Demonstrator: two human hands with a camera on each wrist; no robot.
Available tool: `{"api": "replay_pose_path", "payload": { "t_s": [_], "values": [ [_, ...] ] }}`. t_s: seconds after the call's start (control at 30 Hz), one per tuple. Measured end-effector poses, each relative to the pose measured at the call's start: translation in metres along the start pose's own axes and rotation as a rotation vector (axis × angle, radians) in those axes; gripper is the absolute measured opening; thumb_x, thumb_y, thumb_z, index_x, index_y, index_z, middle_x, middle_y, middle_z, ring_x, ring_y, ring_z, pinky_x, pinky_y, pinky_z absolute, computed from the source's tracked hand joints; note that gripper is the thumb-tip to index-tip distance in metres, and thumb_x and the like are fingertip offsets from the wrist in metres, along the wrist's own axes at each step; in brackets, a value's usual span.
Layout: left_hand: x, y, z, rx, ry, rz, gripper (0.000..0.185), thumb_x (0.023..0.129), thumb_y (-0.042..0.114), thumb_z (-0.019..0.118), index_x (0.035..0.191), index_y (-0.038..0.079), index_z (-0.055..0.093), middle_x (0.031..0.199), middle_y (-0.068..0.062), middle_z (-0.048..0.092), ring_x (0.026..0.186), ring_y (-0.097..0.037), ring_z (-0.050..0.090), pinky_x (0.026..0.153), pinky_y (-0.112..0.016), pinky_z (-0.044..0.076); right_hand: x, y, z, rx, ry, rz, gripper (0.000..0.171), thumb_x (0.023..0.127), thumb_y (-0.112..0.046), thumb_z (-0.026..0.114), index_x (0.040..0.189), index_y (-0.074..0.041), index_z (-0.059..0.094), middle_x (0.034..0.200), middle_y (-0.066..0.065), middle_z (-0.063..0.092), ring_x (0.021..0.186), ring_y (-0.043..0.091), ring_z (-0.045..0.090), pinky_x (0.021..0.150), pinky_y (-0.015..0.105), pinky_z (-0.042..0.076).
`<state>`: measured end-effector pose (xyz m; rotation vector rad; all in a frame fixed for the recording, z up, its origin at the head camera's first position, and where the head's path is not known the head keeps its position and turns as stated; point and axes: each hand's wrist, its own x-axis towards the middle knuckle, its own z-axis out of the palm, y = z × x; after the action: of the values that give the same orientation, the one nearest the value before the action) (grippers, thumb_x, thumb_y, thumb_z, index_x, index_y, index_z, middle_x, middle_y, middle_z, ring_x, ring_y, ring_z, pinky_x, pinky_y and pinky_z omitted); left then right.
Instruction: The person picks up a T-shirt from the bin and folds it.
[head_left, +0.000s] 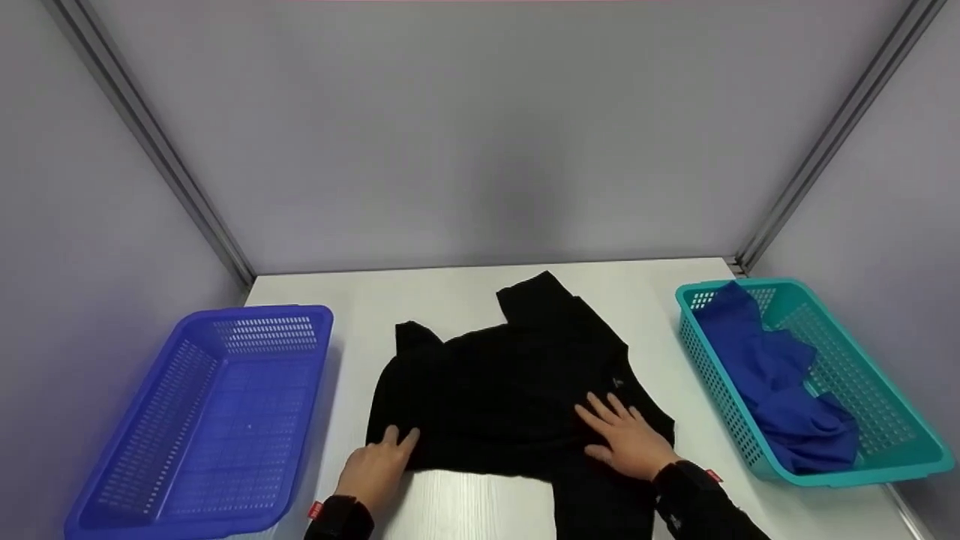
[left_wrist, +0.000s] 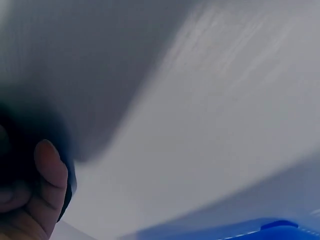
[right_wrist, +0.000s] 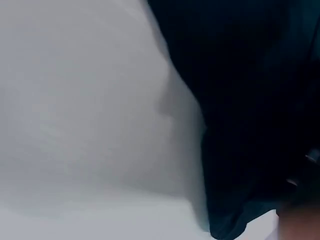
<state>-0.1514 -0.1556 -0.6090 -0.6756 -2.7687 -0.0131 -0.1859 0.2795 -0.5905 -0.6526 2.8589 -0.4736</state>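
Note:
A black garment (head_left: 510, 382) lies spread on the white table (head_left: 450, 300), partly folded, with a sleeve reaching toward the far side. My left hand (head_left: 379, 465) rests on its near left edge, fingers laid on the cloth. My right hand (head_left: 626, 439) lies flat on the garment's right part with fingers spread and straight. In the left wrist view a thumb (left_wrist: 47, 182) sits against dark cloth (left_wrist: 25, 135). The right wrist view shows the black garment (right_wrist: 245, 100) against the white table (right_wrist: 75, 125), blurred.
A blue basket (head_left: 217, 420) stands on the table's left side and holds nothing that I can see. A teal basket (head_left: 892, 427) at the right holds crumpled blue cloth (head_left: 780, 382). Grey walls close in the back and sides.

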Motion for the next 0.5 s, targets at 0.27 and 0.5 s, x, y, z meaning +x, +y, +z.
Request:
{"api": "replay_pose_path", "payload": {
  "t_s": [0.27, 0.5],
  "values": [
    [0.009, 0.023, -0.005, 0.047, 0.088, 0.207, 0.029, 0.074, -0.003, 0.080, 0.098, 0.008, 0.068, 0.107, -0.011, 0.058, 0.047, -0.010, 0.046, 0.039, -0.026, 0.042, 0.000, -0.006, 0.006, -0.174, 0.115, 0.414, 0.070, 0.103, -0.048, 0.055, 0.153, -0.002, 0.043, 0.146, 0.046, 0.037, 0.130, 0.066, 0.039, 0.095, 0.076, 0.041],
    [0.017, 0.040, -0.012, 0.015, 0.124, 0.332, 0.022, 0.074, 0.015, 0.076, 0.076, 0.016, 0.053, 0.063, 0.003, 0.053, 0.050, -0.015, 0.045, 0.056, -0.031, 0.040, 0.010, -0.023, 0.001, -0.376, 0.125, 0.491, 0.070, 0.101, -0.050, 0.056, 0.139, 0.009, 0.055, 0.118, 0.052, 0.054, 0.099, 0.067, 0.058, 0.082, 0.071, 0.048]
  ]
}}
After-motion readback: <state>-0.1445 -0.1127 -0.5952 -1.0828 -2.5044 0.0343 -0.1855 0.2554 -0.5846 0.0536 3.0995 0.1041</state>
